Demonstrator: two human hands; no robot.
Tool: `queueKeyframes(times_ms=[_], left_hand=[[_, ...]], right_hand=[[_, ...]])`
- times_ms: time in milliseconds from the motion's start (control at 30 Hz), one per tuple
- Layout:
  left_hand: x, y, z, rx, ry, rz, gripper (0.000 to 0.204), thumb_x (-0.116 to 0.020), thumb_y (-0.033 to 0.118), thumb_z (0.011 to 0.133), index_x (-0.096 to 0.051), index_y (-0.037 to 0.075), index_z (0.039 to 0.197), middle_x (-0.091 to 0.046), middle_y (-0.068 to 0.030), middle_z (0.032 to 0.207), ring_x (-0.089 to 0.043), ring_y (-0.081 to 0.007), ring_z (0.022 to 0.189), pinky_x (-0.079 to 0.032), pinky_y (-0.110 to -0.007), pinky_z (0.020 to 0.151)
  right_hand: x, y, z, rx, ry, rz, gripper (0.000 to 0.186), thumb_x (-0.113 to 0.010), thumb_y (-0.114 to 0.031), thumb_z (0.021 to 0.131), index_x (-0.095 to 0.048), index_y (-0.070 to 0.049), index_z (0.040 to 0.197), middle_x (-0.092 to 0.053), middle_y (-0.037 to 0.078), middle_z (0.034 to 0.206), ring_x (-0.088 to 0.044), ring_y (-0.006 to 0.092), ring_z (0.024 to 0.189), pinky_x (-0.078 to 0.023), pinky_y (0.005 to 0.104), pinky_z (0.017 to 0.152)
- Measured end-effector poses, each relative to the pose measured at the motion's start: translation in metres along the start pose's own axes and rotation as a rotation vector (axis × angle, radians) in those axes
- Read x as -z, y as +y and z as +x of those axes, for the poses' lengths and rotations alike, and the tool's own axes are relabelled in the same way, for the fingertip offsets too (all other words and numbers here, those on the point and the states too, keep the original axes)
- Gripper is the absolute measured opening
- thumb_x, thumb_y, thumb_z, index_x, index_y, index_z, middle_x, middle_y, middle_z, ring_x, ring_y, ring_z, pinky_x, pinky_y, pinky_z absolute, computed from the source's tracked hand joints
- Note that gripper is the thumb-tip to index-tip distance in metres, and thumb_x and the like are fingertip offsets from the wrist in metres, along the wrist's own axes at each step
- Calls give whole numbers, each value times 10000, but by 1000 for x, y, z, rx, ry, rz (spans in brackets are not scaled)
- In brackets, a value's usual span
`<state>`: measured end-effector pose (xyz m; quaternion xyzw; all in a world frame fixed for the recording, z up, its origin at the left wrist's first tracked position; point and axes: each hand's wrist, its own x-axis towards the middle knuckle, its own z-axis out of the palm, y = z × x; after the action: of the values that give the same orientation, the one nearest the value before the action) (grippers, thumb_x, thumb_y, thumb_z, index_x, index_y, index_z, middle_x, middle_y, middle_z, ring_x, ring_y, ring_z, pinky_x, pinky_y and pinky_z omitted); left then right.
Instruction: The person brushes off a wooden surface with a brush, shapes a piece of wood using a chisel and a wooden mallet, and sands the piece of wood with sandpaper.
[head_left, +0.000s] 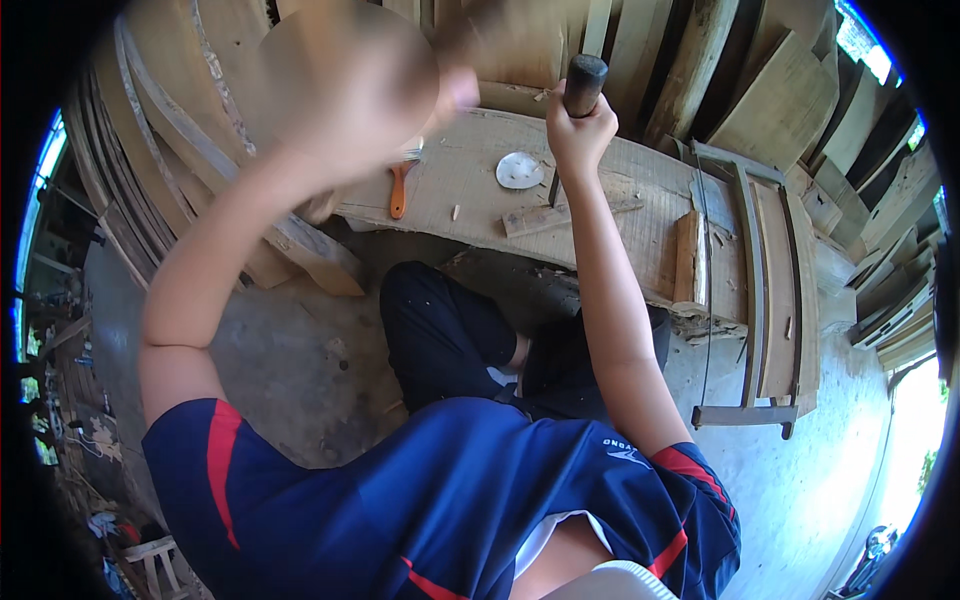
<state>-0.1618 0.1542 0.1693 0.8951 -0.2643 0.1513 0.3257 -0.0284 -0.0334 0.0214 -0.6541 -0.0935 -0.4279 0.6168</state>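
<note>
My left hand (360,90), raised at the upper left, is smeared by motion and a blur. It appears closed around a brown mallet-like wooden tool (475,32), whose far end fades out near the top edge. My right hand (582,135) grips a chisel (586,76) upright by its dark, round-ended handle. Below that fist the thin dark blade reaches down to a narrow wood piece (540,219) on the thick plank bench (460,150). Whether the blade's tip bites into the wood cannot be made out.
An orange-handled brush (399,192) and a white round disc (520,171) with chips lie on the bench. Right of them stand a split wood block (690,262) and a frame saw (750,290). Boards (775,105) lean behind. My crossed legs (440,325) are close to the bench's near edge.
</note>
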Motion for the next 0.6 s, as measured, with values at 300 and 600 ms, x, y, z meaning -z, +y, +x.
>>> queueKeyframes(times_ms=[300,600], left_hand=[[49,63,14,73,20,-41,563,-566,367,905,-392,-17,1278,-512,-5,688,-483,-56,511,-427,-205,459],[-3,14,1,282,-287,94,534,-634,419,847,-511,-21,1124,-628,-137,984,-577,-169,796,-475,-296,722]], right_hand=[[5,4,2,-75,0,0,200,-659,-132,707,-547,14,628,-513,125,504,-522,158,467,-449,305,532],[-1,16,4,5,11,-46,174,-653,-112,669,-547,25,646,-527,173,535,-534,180,476,-456,313,540]])
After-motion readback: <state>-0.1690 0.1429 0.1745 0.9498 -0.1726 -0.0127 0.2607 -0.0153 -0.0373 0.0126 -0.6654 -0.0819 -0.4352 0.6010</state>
